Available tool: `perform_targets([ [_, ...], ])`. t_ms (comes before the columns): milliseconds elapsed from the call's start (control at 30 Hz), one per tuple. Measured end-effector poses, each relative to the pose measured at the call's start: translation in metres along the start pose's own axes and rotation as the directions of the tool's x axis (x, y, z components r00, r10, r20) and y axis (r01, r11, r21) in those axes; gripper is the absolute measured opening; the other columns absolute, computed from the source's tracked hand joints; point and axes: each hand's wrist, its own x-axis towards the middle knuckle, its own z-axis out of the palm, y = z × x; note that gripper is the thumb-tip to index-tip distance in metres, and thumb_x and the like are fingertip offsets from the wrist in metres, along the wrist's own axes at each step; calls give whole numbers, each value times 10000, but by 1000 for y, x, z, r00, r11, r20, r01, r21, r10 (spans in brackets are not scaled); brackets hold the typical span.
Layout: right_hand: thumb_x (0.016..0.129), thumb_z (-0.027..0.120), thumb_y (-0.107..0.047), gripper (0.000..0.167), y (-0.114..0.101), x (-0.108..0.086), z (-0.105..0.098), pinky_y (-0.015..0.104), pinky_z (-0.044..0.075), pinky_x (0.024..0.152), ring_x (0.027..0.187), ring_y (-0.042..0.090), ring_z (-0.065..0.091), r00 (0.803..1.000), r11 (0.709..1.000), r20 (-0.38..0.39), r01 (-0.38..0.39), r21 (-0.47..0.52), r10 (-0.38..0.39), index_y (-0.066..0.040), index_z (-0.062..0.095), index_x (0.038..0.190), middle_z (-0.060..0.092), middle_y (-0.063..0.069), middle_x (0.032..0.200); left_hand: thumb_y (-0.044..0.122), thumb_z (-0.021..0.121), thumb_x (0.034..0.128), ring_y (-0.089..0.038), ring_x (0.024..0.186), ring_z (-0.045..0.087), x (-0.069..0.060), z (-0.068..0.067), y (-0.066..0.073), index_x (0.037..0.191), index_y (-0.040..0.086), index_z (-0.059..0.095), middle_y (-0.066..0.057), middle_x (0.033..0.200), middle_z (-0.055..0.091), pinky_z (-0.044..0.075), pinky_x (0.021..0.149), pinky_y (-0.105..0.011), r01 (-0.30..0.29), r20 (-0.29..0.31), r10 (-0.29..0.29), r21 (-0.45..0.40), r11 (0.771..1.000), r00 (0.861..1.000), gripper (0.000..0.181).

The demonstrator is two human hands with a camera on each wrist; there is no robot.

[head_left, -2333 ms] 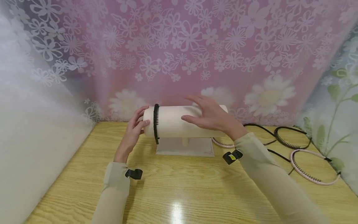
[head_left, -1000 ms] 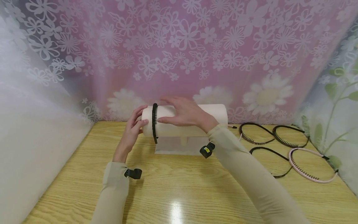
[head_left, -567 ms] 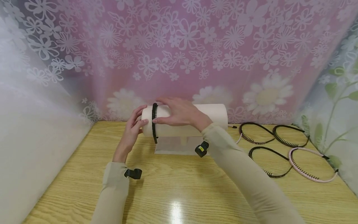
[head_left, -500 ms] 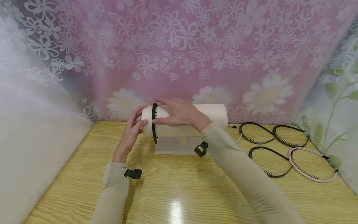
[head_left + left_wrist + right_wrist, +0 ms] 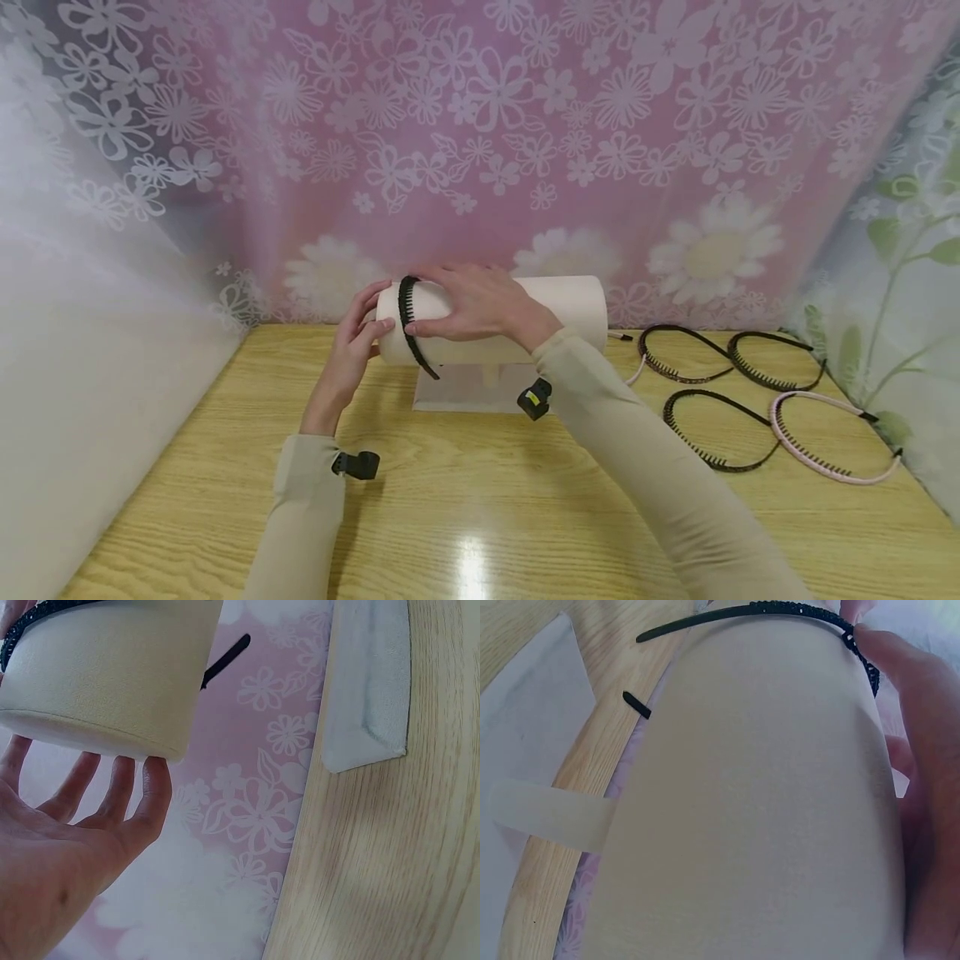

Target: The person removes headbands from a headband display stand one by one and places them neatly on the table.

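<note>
A black toothed headband [image 5: 407, 312] sits around the left part of a cream cylindrical display stand [image 5: 566, 310]. It slants, its near tip hanging forward below the roll. My right hand [image 5: 480, 302] reaches over the roll and grips the headband, thumb on its front and fingers behind the top. In the right wrist view, the thumb [image 5: 900, 664] presses the headband's beaded part [image 5: 810, 610]. My left hand [image 5: 348, 354] holds the left end of the roll, thumb in front. The left wrist view has its fingertips [image 5: 156, 772] against the roll's end rim.
On the wooden table [image 5: 450, 500], to the right, lie a pink headband [image 5: 813, 461] and several dark headbands, one of them brown [image 5: 686, 446]. Another pink one [image 5: 637, 369] is partly hidden behind the roll. A flowered curtain [image 5: 480, 150] hangs close behind the stand.
My right hand came leftward along the roll to the black headband and took hold of it. The headband, upright before, now slants, its lower tip shifted right. My left hand has stayed at the roll's end.
</note>
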Motion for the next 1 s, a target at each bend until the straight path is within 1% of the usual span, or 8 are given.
perform_targets([
  [167, 834, 532, -836, 895, -1, 2, 0, 424, 498, 818, 1145, 201, 597, 999, 1000, 29, -14, -19, 14, -384, 343, 1582, 544, -9, 1503, 269, 513, 1053, -211, 1202, 587, 0, 0, -1, 1578, 288, 373, -14, 1594, 391, 573, 824, -317, -5, 1, 5, -3, 1000, 1000, 544],
  [300, 821, 541, -843, 931, -2, 5, -1, 391, 480, 768, 1070, 173, 583, 998, 1000, 55, -23, -13, 24, -372, 323, 1594, 554, -20, 1479, 263, 507, 1056, -195, 1180, 596, 0, 0, -1, 1573, 300, 380, -6, 1591, 393, 573, 824, -317, -10, 2, 10, -4, 1000, 1000, 533],
  [500, 815, 543, -845, 964, -4, 9, -3, 395, 466, 780, 1054, 175, 574, 995, 999, 99, -33, -25, 35, -363, 286, 1609, 545, -10, 1485, 267, 504, 1058, -182, 1171, 601, 0, 0, 0, 1569, 316, 381, -1, 1591, 394, 572, 824, -312, -10, 2, 10, 1, 1000, 1000, 528],
  [633, 804, 567, -835, 963, -5, 9, -4, 403, 476, 787, 1071, 182, 581, 994, 999, 102, -49, -22, 51, -359, 301, 1597, 551, -17, 1473, 268, 503, 1058, -180, 1180, 597, -1, 0, 0, 1581, 282, 367, -11, 1594, 391, 572, 828, -309, -13, 0, 13, -3, 1000, 1000, 541],
  [733, 791, 598, -819, 964, -6, 8, -4, 428, 484, 824, 1109, 193, 587, 994, 999, 97, -52, -6, 53, -345, 318, 1583, 551, -18, 1472, 262, 501, 1058, -187, 1186, 592, -1, 0, 0, 1588, 251, 355, -18, 1592, 392, 574, 827, -312, -16, 1, 16, -9, 1000, 1000, 550],
  [833, 774, 629, -803, 961, -6, 5, -5, 459, 479, 894, 1177, 199, 577, 995, 999, 88, -50, -1, 50, -329, 341, 1559, 550, -28, 1468, 262, 503, 1057, -190, 1185, 591, -1, 0, 0, 1589, 248, 354, -15, 1586, 396, 576, 821, -314, -15, 4, 15, -11, 1000, 1000, 552],
  [1000, 754, 666, -785, 946, -5, 0, -5, 501, 436, 1018, 1249, 199, 545, 997, 999, 68, -36, -14, 37, -314, 369, 1518, 566, -40, 1427, 267, 507, 1059, -197, 1173, 597, 0, 0, -2, 1592, 244, 352, -22, 1583, 403, 578, 813, -307, -6, 6, 6, -14, 1000, 1000, 556],
])
